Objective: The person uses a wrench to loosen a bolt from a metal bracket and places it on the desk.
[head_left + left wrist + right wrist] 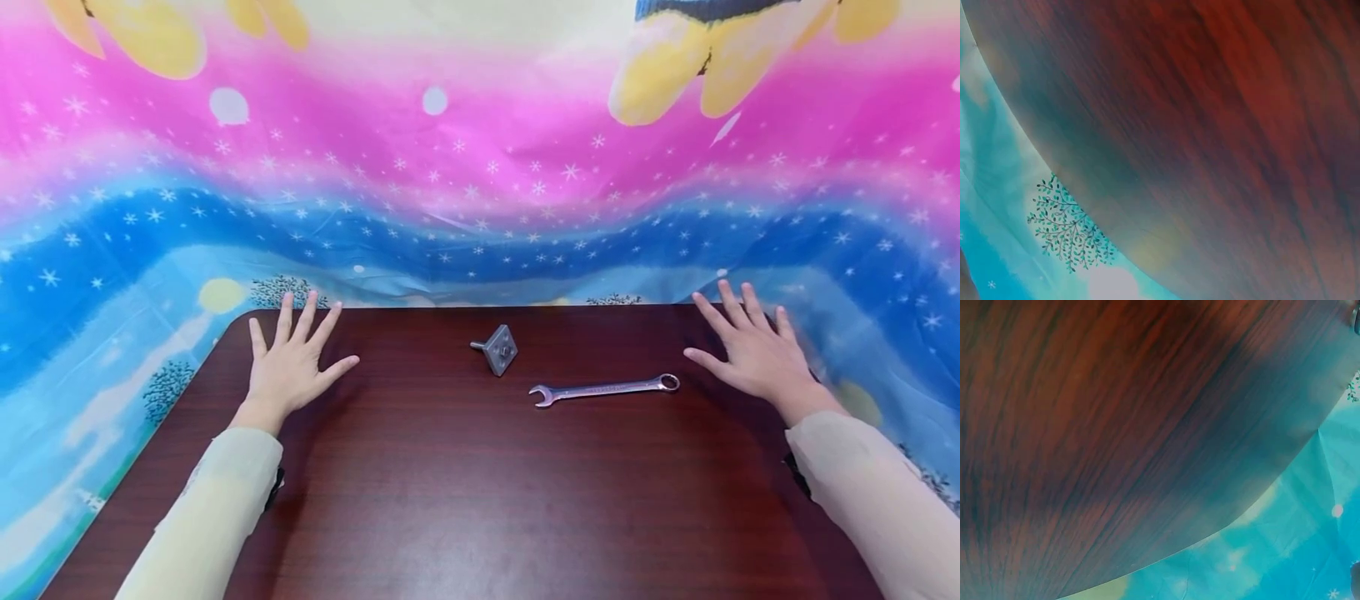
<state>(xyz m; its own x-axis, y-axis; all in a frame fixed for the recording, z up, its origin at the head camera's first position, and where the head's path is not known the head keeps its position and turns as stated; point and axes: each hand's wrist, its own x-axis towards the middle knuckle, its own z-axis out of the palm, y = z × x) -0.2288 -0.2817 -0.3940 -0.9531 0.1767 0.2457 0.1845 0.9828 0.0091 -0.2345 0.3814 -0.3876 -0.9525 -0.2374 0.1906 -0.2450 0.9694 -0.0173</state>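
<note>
Both hands are spread flat-fingered over the far part of a brown wood-grain table (450,483), holding nothing. In the head view the left hand (291,367) is at the far left corner, its fingertips overlapping the back edge. The right hand (761,358) is at the far right, fingers fanned and pointing away. Between them a square grey metal plate with a bolt-like stem (501,350) stands tilted on its side near the back edge. A silver combination wrench (607,389) lies just in front of it, open jaw leftward, ring end nearest the right hand.
A colourful cloth backdrop (480,200) with snowflakes hangs behind and around the table. The wrist views show mostly wood grain, the table's curved-looking edge and the blue cloth (1297,550). Pale sleeves (217,500) cover both forearms.
</note>
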